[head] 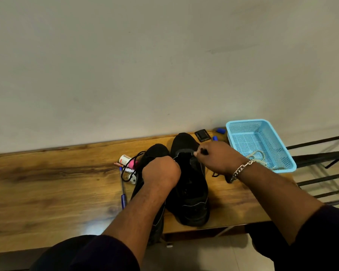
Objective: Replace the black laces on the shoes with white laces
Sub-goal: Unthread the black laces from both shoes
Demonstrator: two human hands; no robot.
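Two black shoes are seen side by side on a wooden table [47, 182] in the lower middle of the frame, toes pointing toward the wall. The right shoe [190, 192] lies in full view; the left shoe [157, 151] is largely covered by the left forearm. The left hand [160, 171] is curled into a fist over the gap between the two shoes, at the lace area; what is gripped inside it cannot be told. The right hand [217, 157] is held over the toe end of the right shoe, and a black lace end [204, 151] is pinched between its fingertips. A chain bracelet [241, 170] is worn on the right wrist.

A loose black lace [129, 169] is looped on the table left of the shoes, over a small clutter of items and a blue pen [123, 192]. At the right of the frame a light blue plastic basket [243, 126] is set on the table corner, and a pale lace [259, 156] is coiled inside it.
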